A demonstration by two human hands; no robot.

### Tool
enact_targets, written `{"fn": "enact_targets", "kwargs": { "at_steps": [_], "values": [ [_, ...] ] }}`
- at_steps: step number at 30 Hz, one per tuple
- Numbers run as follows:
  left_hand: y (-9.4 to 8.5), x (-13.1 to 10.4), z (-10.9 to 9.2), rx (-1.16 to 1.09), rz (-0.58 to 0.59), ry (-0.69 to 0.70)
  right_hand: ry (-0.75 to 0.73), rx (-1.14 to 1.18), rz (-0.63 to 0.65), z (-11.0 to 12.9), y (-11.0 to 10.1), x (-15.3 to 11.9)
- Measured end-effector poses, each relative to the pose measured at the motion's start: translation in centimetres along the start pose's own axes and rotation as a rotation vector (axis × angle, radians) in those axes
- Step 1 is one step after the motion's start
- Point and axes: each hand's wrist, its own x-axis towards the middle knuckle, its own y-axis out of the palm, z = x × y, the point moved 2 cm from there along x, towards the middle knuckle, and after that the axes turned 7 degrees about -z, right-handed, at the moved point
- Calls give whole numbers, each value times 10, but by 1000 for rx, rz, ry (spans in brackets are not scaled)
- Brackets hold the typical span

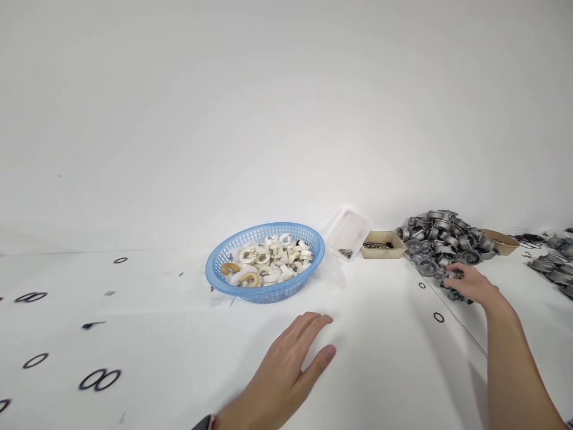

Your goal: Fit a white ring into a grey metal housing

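My left hand (293, 364) is over the white table in front of the blue basket, holding nothing, its thumb apart from the fingers. To the right, my right hand (473, 285) reaches to the near edge of a heap of grey metal castings (441, 236). Its thumb and fingertips are bent together around something small, partly hidden by the hand. Just under those fingers lie darker metal parts (454, 294). The blue basket (264, 294) contains white and yellowish ring-shaped plastic pieces (271, 260).
A clear plastic tray (349, 233) with small screws leans beside a cream box (384, 253) of dark small parts. Behind the castings stands a tan bowl (504, 242). Black rubber rings (101, 380) lie scattered at left, with more castings (555, 272) at far right.
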Motion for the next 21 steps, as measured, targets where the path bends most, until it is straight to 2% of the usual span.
{"fn": "enact_targets", "kwargs": {
  "at_steps": [7, 12, 17, 21],
  "values": [
    [-1, 1, -1, 15, -5, 26, 32, -36, -26, 7, -3, -6],
    [-1, 1, -1, -13, -3, 40, -28, -61, -103, 20, -8, -12],
    [1, 0, 0, -24, -8, 45, -257, 5, -174, 51, -6, -18],
    [1, 2, -2, -5, 28, 84, -536, 139, -13, 101, 18, -53]
  ]
}}
